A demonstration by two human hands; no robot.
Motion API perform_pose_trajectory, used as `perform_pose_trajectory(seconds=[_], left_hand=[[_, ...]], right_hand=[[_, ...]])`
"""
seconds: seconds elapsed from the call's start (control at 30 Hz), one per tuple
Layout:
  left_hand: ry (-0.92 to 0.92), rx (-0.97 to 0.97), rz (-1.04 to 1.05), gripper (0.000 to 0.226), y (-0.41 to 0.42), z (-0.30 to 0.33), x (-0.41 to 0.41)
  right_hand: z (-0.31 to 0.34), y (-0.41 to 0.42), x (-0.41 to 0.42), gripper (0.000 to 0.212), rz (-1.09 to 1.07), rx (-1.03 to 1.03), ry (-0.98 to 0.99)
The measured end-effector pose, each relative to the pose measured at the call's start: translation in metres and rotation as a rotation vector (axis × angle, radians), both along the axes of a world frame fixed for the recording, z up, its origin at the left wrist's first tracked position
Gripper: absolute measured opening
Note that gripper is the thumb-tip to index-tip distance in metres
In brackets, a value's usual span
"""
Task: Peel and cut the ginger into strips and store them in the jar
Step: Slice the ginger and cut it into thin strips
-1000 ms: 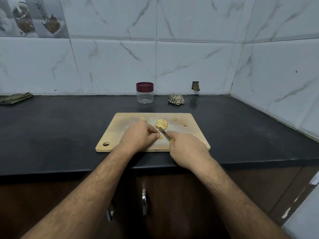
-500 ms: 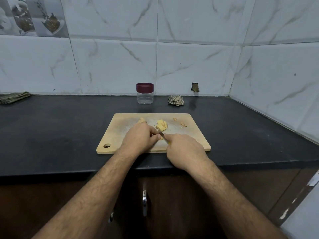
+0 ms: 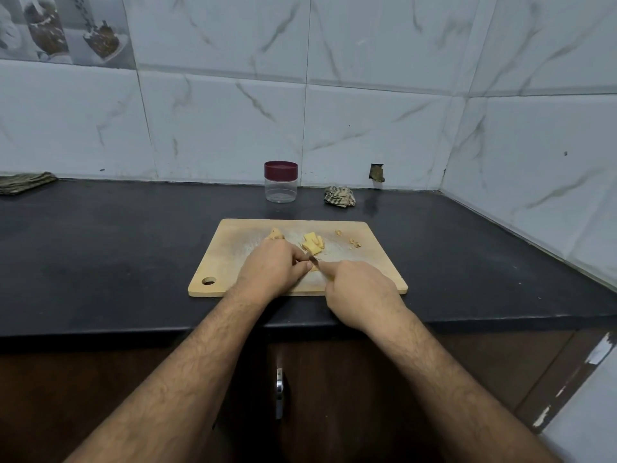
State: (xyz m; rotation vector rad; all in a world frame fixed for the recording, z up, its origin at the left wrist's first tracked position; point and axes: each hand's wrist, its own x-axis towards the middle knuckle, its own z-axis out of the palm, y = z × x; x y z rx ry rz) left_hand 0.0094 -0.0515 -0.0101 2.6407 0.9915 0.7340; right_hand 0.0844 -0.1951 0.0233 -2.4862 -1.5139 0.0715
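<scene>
Since a second ago, small knife (image 3: 314, 260), gripped by right hand (image 3: 359, 292), was drawn nearer through pale ginger piece (image 3: 314, 268) pinched by left hand (image 3: 272, 270); slicing unfinished.

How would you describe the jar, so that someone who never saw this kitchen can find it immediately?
Look at the black countertop and follow it back to the marble-tiled wall. Behind the wooden cutting board, close to the wall, stands a small clear jar that looks empty. Its dark red lid separates it from the crumpled striped cloth on its right.
</scene>
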Motion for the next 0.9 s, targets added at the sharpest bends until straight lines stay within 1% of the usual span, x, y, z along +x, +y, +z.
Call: perform_pose_trajectory(seconds=[0.2, 0.33, 0.5, 0.63, 0.73, 0.9], left_hand=[[-0.011, -0.022, 0.000, 0.021, 0.000, 0.001, 0.000], [-0.001, -0.041, 0.010, 0.023, 0.001, 0.001, 0.000], [0.000, -0.057, 0.010, 0.022, 0.001, 0.003, -0.001], [-0.009, -0.060, 0.005, 0.022, 0.003, 0.002, 0.000], [-0.033, -0.043, 0.001, 0.026, 0.003, 0.001, -0.001], [-0.039, -0.033, 0.005, 0.022, 0.002, -0.001, -0.001]], right_hand=[[0.000, 0.006, -0.002, 0.051, 0.015, -0.023, -0.032], [-0.003, -0.005, -0.003, 0.052, 0.040, -0.054, -0.052], [-0.005, -0.026, -0.002, 0.058, 0.029, -0.068, -0.042], [-0.004, -0.028, 0.000, 0.058, 0.023, -0.057, -0.025], [-0.004, -0.030, -0.002, 0.058, 0.011, -0.054, 0.006], [-0.005, -0.028, -0.001, 0.051, -0.010, 0.041, 0.033]])
